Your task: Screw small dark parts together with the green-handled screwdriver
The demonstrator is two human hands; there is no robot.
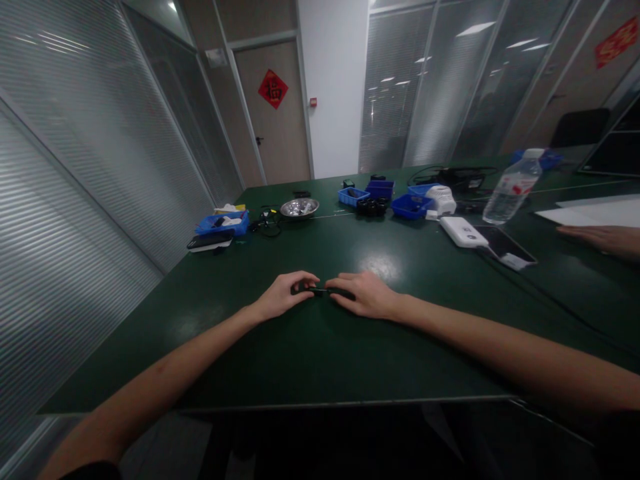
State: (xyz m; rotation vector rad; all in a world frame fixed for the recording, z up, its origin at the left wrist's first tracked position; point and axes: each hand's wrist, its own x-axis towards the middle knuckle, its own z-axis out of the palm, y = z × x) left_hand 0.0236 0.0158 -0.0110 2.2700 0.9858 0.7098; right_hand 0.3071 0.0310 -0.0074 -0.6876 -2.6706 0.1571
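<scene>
Both of my hands are close together over the middle of the dark green table. My left hand has its thumb and fingers closed round a small black object. From the right, my right hand grips a slim dark handle under its fingers. A thin light piece joins the handle to the black object between the fingertips. Both objects are small and partly covered by the fingers, so I cannot make out exactly what they are.
A metal bowl, blue trays and black cables lie farther back. At the left is a blue basket. To the right stand a white power bank, a phone and a bottle; another person's hand rests near papers.
</scene>
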